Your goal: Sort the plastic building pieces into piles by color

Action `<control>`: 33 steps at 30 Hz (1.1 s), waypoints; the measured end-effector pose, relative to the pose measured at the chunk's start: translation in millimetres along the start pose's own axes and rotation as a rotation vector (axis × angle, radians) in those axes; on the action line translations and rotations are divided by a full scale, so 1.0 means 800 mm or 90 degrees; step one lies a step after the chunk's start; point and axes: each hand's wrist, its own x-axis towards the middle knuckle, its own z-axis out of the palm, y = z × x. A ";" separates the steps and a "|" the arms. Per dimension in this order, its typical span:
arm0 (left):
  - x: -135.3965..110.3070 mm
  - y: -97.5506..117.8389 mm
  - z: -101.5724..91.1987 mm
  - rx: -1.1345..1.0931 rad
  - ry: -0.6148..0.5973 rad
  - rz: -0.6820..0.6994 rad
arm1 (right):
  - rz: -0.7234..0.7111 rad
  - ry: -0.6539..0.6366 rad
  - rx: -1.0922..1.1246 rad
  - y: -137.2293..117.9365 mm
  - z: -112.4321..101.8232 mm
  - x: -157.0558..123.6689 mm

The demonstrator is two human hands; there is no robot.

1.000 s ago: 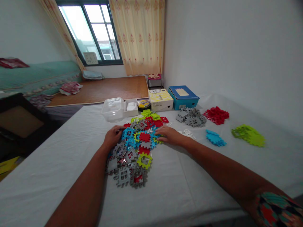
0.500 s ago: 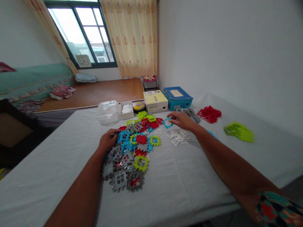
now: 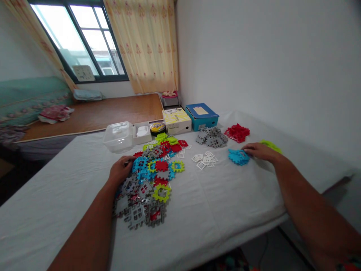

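Mixed grey, red, blue and lime-green interlocking plastic tiles lie in a long heap, with a red tile [image 3: 161, 166] near its middle. At the heap's left edge rests my left hand [image 3: 120, 170], fingers curled against the blue tiles [image 3: 140, 164]; what its fingertips hold, if anything, is hidden. Farther right, my right hand [image 3: 258, 150] pinches the edge of a blue tile on a small blue pile [image 3: 238, 157]. Behind that hand a lime-green pile [image 3: 271, 145] is partly covered.
Small white window-like pieces [image 3: 205, 160] lie between the heap and the blue pile. Beyond are a grey pile [image 3: 213, 137] and a red pile [image 3: 237, 133]. A clear plastic tub [image 3: 118, 136], a yellow-white box [image 3: 177, 121] and a blue box [image 3: 202, 116] line the table's back.
My right hand has carried a blue tile from the heap's far right side over to the blue pile on the right. My left hand stays at the heap. The view has turned slightly right.
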 end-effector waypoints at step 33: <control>-0.004 0.004 -0.004 -0.008 -0.008 0.000 | -0.316 0.226 -0.014 -0.257 0.143 0.045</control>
